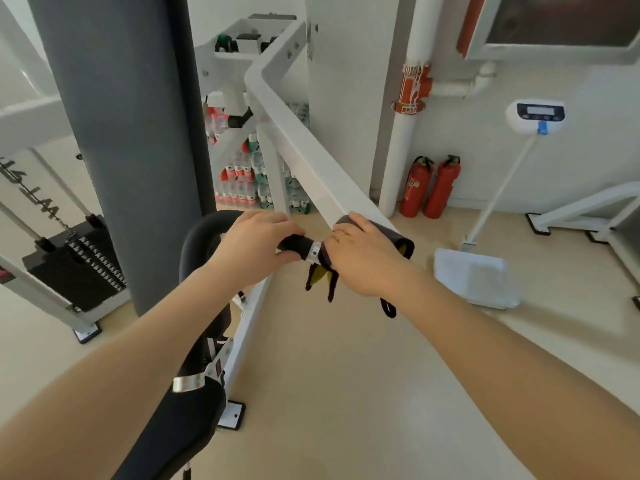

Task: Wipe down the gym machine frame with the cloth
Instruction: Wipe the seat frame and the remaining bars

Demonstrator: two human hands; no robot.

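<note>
Fingers [349,221] of the right hand [363,254] are curling over a dark grey cloth [391,235], pressing it onto the lower end of the white machine frame [311,161]. Yellow-lined folds are hanging below the palm. Beside it, the left hand [256,240] is gripping the black handle [294,244] with its silver collar.

Two bare forearms, no sleeves, thin gold ring [341,236] on right hand [363,258]
</note>
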